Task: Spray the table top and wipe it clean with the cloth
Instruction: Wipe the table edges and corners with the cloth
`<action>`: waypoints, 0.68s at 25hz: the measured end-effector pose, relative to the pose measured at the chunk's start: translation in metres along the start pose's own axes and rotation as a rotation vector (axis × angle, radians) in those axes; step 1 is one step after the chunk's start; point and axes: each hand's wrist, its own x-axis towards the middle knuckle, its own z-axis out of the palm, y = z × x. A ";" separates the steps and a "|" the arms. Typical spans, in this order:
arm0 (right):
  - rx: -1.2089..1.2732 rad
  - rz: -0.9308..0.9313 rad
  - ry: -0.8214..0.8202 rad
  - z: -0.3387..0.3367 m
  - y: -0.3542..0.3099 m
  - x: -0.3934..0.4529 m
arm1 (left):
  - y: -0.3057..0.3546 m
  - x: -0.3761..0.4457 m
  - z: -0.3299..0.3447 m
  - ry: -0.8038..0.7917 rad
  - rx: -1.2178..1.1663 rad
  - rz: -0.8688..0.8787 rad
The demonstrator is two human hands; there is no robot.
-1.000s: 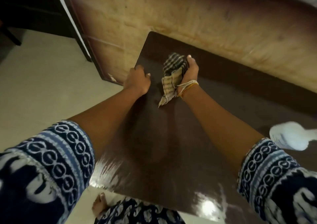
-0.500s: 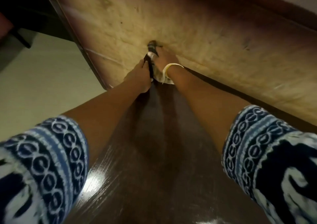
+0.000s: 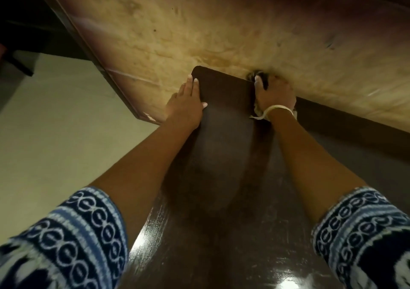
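The dark brown glossy table top point(image 3: 221, 200) fills the lower middle of the head view, its far left corner rounded. My left hand point(image 3: 186, 104) lies flat on that far left edge, fingers together and pressed on the surface. My right hand point(image 3: 274, 93) is at the far edge against the wooden panel, closed over the checked cloth point(image 3: 257, 110), which is mostly hidden under the palm; only a pale strip near the wrist and a dark bit by the fingertips show. The spray bottle is out of view.
A large light wooden panel point(image 3: 221, 27) stands right behind the table's far edge. Pale floor point(image 3: 55, 133) lies to the left, with dark furniture point(image 3: 26, 22) at the upper left. Patterned blue sleeves cover both upper arms.
My right hand has pushed the cloth from the middle of the far corner to the back edge, then slid right along it. My left hand moved forward along the left edge. The white bottle has left the view.
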 end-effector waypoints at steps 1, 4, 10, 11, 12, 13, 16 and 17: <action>-0.020 0.063 0.004 0.001 -0.008 0.001 | -0.001 0.000 0.001 0.007 -0.013 0.002; 0.004 0.017 0.003 0.007 -0.071 0.006 | -0.003 0.003 0.003 0.010 -0.011 0.006; 0.011 -0.283 -0.040 0.011 -0.094 0.007 | 0.016 0.001 -0.008 -0.034 0.100 -0.103; -0.003 -0.288 -0.030 0.007 -0.072 0.008 | 0.025 -0.001 -0.009 -0.035 0.130 -0.132; -0.014 -0.274 -0.012 0.003 -0.045 0.008 | 0.038 -0.003 -0.008 -0.025 0.157 -0.151; -0.022 -0.254 0.000 0.000 -0.015 0.008 | 0.054 -0.006 -0.006 -0.007 0.171 -0.146; -0.040 -0.196 -0.014 -0.012 0.082 0.003 | 0.125 -0.015 0.010 0.019 0.113 0.023; -0.051 -0.169 -0.020 -0.017 0.116 0.002 | 0.156 -0.016 0.016 0.013 0.081 0.092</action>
